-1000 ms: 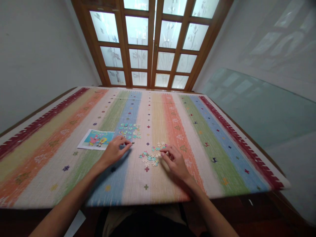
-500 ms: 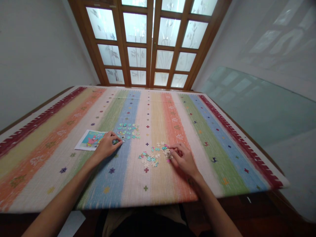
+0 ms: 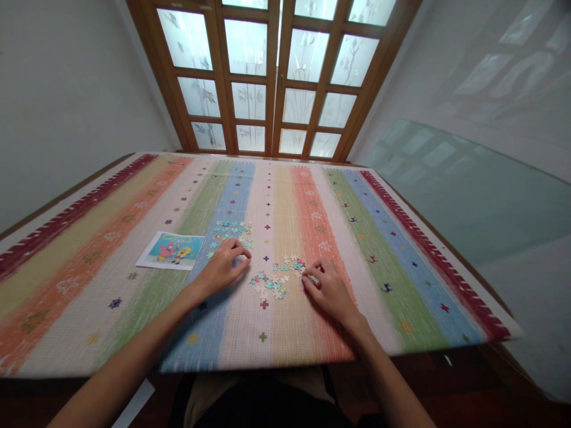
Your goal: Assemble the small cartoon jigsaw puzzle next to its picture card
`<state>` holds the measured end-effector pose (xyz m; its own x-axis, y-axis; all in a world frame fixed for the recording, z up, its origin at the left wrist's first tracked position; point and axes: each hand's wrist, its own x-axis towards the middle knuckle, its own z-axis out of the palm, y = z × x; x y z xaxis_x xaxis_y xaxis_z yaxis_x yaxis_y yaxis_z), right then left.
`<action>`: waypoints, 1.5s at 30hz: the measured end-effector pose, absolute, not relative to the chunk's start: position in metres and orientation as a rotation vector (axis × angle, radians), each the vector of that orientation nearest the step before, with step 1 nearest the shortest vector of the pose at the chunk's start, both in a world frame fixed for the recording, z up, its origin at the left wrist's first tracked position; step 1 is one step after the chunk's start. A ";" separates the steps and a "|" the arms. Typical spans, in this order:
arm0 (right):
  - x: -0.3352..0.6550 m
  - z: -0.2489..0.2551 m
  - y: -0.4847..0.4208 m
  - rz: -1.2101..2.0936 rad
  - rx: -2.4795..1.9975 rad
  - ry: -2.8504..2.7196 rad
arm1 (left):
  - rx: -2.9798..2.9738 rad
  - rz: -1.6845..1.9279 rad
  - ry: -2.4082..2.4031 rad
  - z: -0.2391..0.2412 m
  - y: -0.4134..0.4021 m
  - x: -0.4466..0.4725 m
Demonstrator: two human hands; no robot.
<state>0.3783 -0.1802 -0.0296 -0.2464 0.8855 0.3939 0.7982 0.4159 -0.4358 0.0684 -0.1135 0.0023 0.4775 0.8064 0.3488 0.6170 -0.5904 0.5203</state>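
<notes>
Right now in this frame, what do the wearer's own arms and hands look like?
The left hand and right hand are bare, with no gloves or watch visible. Both forearms are uncovered too, with no sleeves in view. Dark clothing shows at the picture's bottom edge.

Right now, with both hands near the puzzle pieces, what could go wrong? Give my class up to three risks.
The left hand is close to the far pieces, so it might nudge some. The right hand, at the edge of the near pieces, could scatter a few. Small pieces may also be easy to overlook on the patterned cloth.
</notes>
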 end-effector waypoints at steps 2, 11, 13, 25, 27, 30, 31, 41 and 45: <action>0.377 -0.028 -0.179 0.158 -1.416 -2.113 | 2.445 0.789 1.083 0.002 -0.118 0.088; 0.382 -0.031 -0.180 0.209 -1.445 -2.090 | 2.680 0.555 0.879 -0.011 -0.129 0.167; 0.386 -0.032 -0.181 0.224 -1.458 -2.072 | 2.733 0.523 0.913 -0.014 -0.129 0.176; 0.392 -0.034 -0.184 0.249 -1.473 -2.015 | 2.786 0.445 0.947 -0.012 -0.136 0.180; 0.392 -0.034 -0.184 0.249 -1.470 -2.010 | 2.741 0.447 0.974 -0.012 -0.137 0.178; 0.392 -0.034 -0.182 0.244 -1.475 -2.011 | 2.688 0.439 0.979 -0.012 -0.136 0.177; 0.392 -0.034 -0.182 0.242 -1.476 -2.015 | 2.665 0.445 0.973 -0.013 -0.136 0.177; 0.392 -0.032 -0.181 0.245 -1.481 -2.029 | 2.395 0.858 1.066 -0.001 -0.119 0.130; 0.393 -0.034 -0.179 0.246 -1.471 -2.038 | 2.380 1.024 1.244 0.004 -0.115 0.078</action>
<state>0.3931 -0.1785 -0.0342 -0.1998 0.9099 0.3636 0.7974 0.3667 -0.4792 0.0785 -0.1150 0.0040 0.3830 0.7982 0.4650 0.6098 -0.5966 0.5218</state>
